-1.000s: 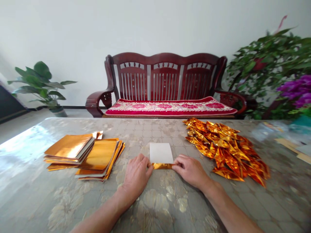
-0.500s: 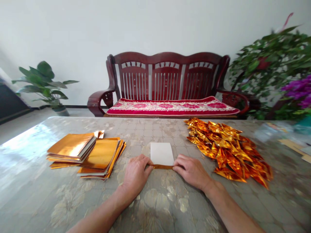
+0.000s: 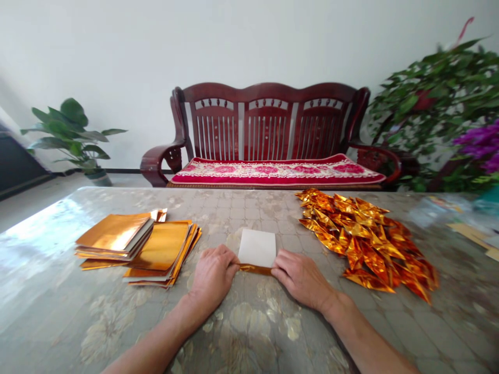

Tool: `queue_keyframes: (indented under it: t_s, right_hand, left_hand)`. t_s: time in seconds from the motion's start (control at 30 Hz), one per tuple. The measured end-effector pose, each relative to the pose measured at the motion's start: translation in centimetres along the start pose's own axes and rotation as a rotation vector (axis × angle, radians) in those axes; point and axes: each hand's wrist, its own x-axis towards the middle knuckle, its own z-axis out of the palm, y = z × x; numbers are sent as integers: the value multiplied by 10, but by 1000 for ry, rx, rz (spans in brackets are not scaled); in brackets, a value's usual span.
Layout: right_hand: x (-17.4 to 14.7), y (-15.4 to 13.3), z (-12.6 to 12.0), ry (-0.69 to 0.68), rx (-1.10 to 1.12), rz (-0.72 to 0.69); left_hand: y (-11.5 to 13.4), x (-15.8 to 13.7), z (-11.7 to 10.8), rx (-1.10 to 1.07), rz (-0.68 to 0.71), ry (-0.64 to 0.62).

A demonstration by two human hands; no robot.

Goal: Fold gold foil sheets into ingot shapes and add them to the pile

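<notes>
A sheet of gold foil paper (image 3: 257, 248) lies white side up in front of me, its near edge turned up into a narrow gold strip. My left hand (image 3: 215, 271) pinches the left end of that folded edge. At the right end, my right hand (image 3: 299, 275) has its fingers closed on the same strip. Stacks of flat gold foil sheets (image 3: 163, 246) lie to the left of my left hand. Beyond my right hand is a heap of folded gold foil pieces (image 3: 366, 239) with pointed ends.
The table (image 3: 241, 332) has a patterned, glossy cover. Clear plastic wrapping (image 3: 440, 210) and tan card strips (image 3: 470, 236) lie at the right edge. Behind the table stands a dark red wooden bench (image 3: 268, 124). Potted plants (image 3: 74, 130) flank it.
Both hands and the sheet have shifted slightly left, and the sheet is tilted a little. More of the gold strip shows along the near edge.
</notes>
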Motion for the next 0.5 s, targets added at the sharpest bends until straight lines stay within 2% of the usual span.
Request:
queue_keyframes:
  t_s: [0.27, 0.5]
  right_hand:
    - [5, -6, 2, 3, -6, 150]
    - [6, -6, 4, 25, 28, 175]
  left_hand:
    - [0, 1, 0, 0, -51, 10]
    - [-2, 0, 3, -8, -36, 16]
